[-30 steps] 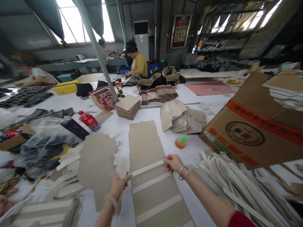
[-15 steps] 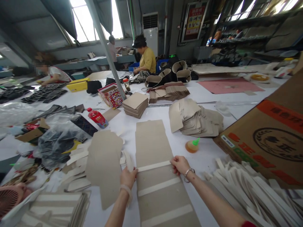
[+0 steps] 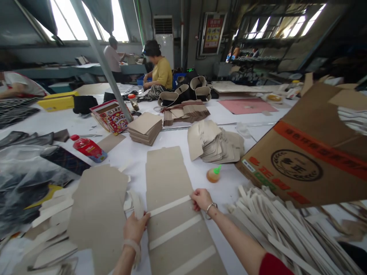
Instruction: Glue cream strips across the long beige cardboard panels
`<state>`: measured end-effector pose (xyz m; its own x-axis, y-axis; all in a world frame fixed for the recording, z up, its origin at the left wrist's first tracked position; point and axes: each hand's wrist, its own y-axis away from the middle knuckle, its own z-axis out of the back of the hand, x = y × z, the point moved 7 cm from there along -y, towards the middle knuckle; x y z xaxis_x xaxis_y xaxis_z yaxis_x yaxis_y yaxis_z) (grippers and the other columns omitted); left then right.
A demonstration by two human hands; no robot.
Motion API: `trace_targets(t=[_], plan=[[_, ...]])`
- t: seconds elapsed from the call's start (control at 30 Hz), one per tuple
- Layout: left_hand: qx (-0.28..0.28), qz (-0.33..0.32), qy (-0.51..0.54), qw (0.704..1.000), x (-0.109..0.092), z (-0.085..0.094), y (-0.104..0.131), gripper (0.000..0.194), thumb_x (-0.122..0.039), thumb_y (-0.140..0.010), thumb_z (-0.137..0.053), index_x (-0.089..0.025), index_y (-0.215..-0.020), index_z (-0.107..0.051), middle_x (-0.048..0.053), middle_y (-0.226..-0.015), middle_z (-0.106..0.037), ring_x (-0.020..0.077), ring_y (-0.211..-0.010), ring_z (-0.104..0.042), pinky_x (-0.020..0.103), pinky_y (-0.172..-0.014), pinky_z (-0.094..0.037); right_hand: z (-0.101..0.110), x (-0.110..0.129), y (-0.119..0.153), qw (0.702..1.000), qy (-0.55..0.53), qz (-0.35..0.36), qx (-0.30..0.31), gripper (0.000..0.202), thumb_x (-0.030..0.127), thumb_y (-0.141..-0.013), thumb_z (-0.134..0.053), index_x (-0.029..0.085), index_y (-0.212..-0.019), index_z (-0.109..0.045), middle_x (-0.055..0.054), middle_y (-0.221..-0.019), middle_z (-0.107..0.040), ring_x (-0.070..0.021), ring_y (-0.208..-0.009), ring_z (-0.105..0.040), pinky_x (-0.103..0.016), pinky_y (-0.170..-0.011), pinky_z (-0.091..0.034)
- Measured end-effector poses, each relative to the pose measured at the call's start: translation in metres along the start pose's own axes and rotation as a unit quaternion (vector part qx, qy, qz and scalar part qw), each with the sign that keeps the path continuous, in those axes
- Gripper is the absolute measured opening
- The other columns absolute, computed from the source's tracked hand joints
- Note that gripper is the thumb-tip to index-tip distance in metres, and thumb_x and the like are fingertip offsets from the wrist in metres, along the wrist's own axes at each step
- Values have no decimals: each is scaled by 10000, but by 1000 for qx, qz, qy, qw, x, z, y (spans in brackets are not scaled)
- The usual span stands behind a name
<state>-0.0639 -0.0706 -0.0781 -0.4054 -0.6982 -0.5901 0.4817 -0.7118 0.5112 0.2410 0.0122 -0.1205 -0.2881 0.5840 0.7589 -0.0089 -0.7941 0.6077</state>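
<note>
A long grey-beige board (image 3: 166, 172) lies in front of me, with several pale strips across its nearer part. The farthest pale strip (image 3: 170, 205) runs between my two hands. My left hand (image 3: 134, 228) pinches its left end at the board's edge, and a curled pale strip (image 3: 137, 202) rises beside those fingers. At the right edge, my right hand (image 3: 201, 199) is closed on the strip's other end, fingertips bent under. Left of the board lies another grey-beige sheet (image 3: 97, 206), close to my left hand.
A glue bottle with a green tip (image 3: 213, 174) stands right of the board. Beyond are stacked grey pieces (image 3: 215, 141) and a pile of boards (image 3: 145, 129). A large carton (image 3: 289, 152) and loose strips (image 3: 281, 225) fill the right. A red bottle (image 3: 88, 148) lies left.
My view has turned to the right, so the scene sits farther left and more of the carton shows. Both hands stay at the ends of the same strip.
</note>
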Motion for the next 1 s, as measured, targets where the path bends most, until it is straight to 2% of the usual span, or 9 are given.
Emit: trace_targets(t=[0.37, 0.67, 0.9, 1.0], plan=[[-17, -35, -46, 998, 3, -3, -6, 233, -353, -695, -547, -159, -819, -584, 11, -589, -627, 155, -555, -604, 233, -515, -452, 1, -2, -1, 1000, -18, -11, -1, 130, 215, -740, -552, 175, -673, -449, 55, -427, -542, -137, -328, -564, -187, -273, -429], [-54, -47, -57, 996, 8, -2, -11, 172, -319, -667, -582, -185, -773, -599, 15, -666, -652, 152, -664, -615, 227, -588, -433, 1, -5, -2, 1000, -12, -17, 16, 155, 240, -760, -543, 180, -675, -428, 55, -435, -541, -134, -335, -569, -194, -293, -450], [-31, -50, -71, 996, 3, -3, -8, 193, -345, -702, -535, -181, -790, -587, 18, -620, -636, 168, -621, -616, 253, -602, -438, 1, -1, 1, 1000, 6, -16, 2, 135, 218, -760, -538, 176, -690, -431, 64, -433, -536, -120, -342, -567, -184, -302, -454], [-23, -47, -95, 994, 1, -3, -8, 220, -366, -721, -509, -183, -816, -584, 34, -668, -651, 185, -647, -626, 262, -614, -442, 1, 2, 3, 999, 31, -10, -9, 112, 192, -759, -518, 177, -692, -430, 67, -423, -532, -119, -337, -562, -181, -298, -445]])
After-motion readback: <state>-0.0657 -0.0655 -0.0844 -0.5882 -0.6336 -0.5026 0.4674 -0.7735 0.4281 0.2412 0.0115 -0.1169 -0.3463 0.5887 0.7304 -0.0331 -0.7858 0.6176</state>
